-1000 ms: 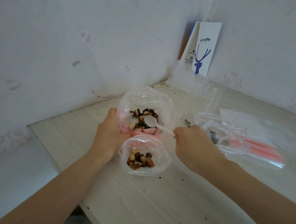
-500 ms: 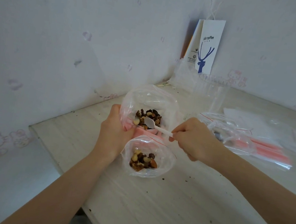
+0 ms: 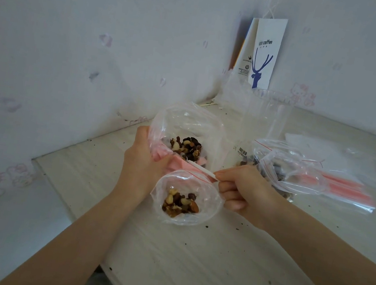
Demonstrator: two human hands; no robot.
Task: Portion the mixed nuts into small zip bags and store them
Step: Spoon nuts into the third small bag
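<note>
Here, pale wood-grain tabletop (image 3: 187, 265): it carries everything, runs into the room's corner at its far side, and has dark crumbs dotted over its near part.
Large clear plastic zip bag (image 3: 185, 122): it stands open-mouthed toward the table's left edge, about halfway back. The film is thin and limp. I judge it would slump if released, so the stiffer pink seal strip at the rim is the place to hold it.
Small clear zip bag with a red line at its mouth (image 3: 208, 195): it sits just nearer the person, its rim touching the large bag's rim, with a shallow layer of nuts inside. It looks light, slippery and easily tipped, so take it by the rim, not the belly.
Left hand (image 3: 143, 167): it grips the large bag's near-left wall, thumb on the pink strip where the two mouths meet. I cannot tell whether it also pinches the small bag's rim.
Right hand (image 3: 243, 190): it is closed in a pinch on the spoon's handle end, just right of the small bag's mouth.
White plastic spoon (image 3: 202, 169): it looks slim, light and probably a little springy. The handle slants across the meeting rims, and the bowl end reaches the foot of the nut heap in the large bag.
Mixed nuts (image 3: 187, 147): these are tan, brown and dark pieces heaped in the large bag's bottom. They are hard, loose and likely to roll off a shallow spoon, so a level carry seems wise.
</note>
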